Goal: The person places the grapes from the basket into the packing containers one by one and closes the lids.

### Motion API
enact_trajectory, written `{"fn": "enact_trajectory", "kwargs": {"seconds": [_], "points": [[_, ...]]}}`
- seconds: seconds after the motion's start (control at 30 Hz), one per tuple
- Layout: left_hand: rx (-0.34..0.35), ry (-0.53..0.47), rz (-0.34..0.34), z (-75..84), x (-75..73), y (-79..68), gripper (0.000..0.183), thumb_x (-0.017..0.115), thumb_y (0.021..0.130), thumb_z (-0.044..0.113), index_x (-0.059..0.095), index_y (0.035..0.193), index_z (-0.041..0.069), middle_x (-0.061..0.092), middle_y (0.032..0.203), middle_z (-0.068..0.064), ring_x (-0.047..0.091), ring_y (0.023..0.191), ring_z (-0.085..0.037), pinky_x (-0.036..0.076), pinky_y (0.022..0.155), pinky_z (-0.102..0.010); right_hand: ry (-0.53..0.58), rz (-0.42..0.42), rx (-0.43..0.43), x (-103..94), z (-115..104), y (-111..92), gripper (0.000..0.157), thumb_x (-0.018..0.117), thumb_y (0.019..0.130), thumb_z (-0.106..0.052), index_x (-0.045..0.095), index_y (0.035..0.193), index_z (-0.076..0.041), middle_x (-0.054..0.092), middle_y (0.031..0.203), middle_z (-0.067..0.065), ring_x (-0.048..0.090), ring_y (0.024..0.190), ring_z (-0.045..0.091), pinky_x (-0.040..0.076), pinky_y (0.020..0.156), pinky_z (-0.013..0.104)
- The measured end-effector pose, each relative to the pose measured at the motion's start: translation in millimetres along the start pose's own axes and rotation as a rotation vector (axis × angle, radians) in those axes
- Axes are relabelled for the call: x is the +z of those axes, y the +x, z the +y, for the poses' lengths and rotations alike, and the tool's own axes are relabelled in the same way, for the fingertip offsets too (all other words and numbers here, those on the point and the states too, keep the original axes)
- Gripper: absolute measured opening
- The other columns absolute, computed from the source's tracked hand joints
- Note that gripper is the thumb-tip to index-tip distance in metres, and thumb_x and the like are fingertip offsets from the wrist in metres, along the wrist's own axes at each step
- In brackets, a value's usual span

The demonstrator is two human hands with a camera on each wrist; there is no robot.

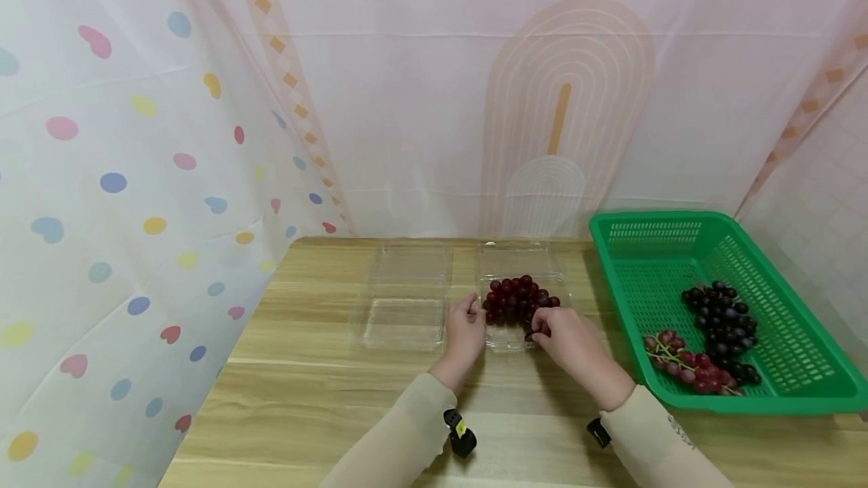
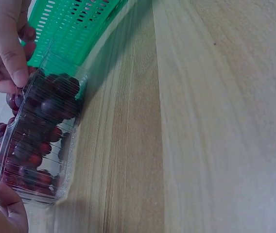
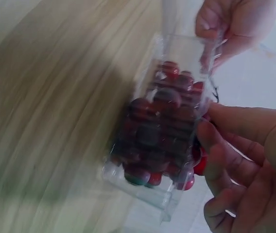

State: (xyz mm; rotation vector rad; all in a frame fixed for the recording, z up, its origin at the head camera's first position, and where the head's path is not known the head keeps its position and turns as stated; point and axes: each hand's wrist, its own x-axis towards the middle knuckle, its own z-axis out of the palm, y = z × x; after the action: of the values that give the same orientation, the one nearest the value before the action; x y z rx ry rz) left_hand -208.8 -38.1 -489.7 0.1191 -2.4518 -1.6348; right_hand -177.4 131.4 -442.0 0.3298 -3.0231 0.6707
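Note:
A bunch of dark red grapes (image 1: 517,298) lies in the base of a clear plastic clamshell container (image 1: 507,339), its lid folded back behind. My left hand (image 1: 466,330) pinches the container's left rim between thumb and fingers; the left wrist view shows that hand (image 2: 4,208) at the container's end. My right hand (image 1: 573,341) is at the near right corner, thumb and forefinger curled onto the grapes. Seen from the right wrist, the right hand (image 3: 254,155) has its fingertips on the bunch at the rim, beside a thin stem.
Another open clear clamshell container (image 1: 404,322) stands on the wooden table (image 1: 298,367) to the left. A green plastic basket (image 1: 613,277) at the right holds black grapes (image 1: 724,322) and a bunch of red grapes (image 1: 698,371). Patterned curtains (image 1: 407,134) hang behind the table.

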Motion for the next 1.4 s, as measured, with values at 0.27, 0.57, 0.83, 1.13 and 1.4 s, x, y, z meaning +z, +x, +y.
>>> {"fn": "enact_trajectory", "kwargs": {"seconds": [0.27, 0.57, 0.83, 1.13, 1.4], "points": [[-0.014, -0.011, -0.011, 0.0, -0.2, 0.3, 0.035, 0.057, 0.088, -0.003, 0.057, 0.122, -0.010, 0.055, 0.091, -0.013, 0.055, 0.081, -0.019, 0.050, 0.071, -0.026, -0.167, 0.088, -0.051, 10.0, -5.8, 7.0, 0.013, 0.077, 0.078, -0.020, 0.065, 0.073, -0.018, 0.054, 0.076, -0.003, 0.050, 0.059, 0.012, 0.039, 0.046, 0.027], [-0.030, -0.048, -0.005, 2.2, 1.3, -1.6, 0.036, 0.057, 0.087, -0.005, 0.055, 0.123, -0.011, 0.054, 0.091, -0.014, 0.057, 0.077, -0.017, 0.052, 0.067, -0.024, -0.227, 0.090, -0.152, 10.6, -9.7, 6.7, 0.008, 0.079, 0.075, -0.018, 0.073, 0.071, -0.016, 0.057, 0.076, -0.005, 0.059, 0.066, 0.013, 0.051, 0.055, 0.031], [-0.038, -0.053, -0.014, 3.3, 0.0, -2.8, 0.036, 0.057, 0.088, -0.004, 0.055, 0.124, -0.010, 0.055, 0.092, -0.014, 0.058, 0.077, -0.018, 0.052, 0.068, -0.026, -0.163, -0.012, -0.223, -9.5, -10.4, -8.8, 0.012, 0.069, 0.081, -0.005, 0.076, 0.086, -0.013, 0.069, 0.086, 0.000, 0.065, 0.079, 0.019, 0.051, 0.058, 0.031], [-0.048, -0.053, -0.028, 2.8, 0.0, -3.1, 0.037, 0.057, 0.089, -0.003, 0.054, 0.126, -0.010, 0.055, 0.095, -0.015, 0.058, 0.080, -0.019, 0.053, 0.070, -0.027, -0.068, -0.092, -0.071, -30.0, -8.3, -5.8, 0.017, 0.069, 0.084, -0.014, 0.072, 0.101, -0.013, 0.060, 0.074, -0.002, 0.046, 0.056, 0.012, 0.035, 0.045, 0.026], [-0.035, -0.042, -0.009, 2.1, 0.1, -2.6, 0.036, 0.056, 0.089, -0.004, 0.055, 0.124, -0.010, 0.055, 0.094, -0.015, 0.057, 0.078, -0.018, 0.052, 0.068, -0.026, -0.082, 0.054, -0.036, -18.0, -0.1, 21.1, 0.048, 0.065, 0.089, -0.022, 0.053, 0.131, -0.002, 0.050, 0.131, 0.024, 0.053, 0.113, 0.042, 0.049, 0.087, 0.053]]}}
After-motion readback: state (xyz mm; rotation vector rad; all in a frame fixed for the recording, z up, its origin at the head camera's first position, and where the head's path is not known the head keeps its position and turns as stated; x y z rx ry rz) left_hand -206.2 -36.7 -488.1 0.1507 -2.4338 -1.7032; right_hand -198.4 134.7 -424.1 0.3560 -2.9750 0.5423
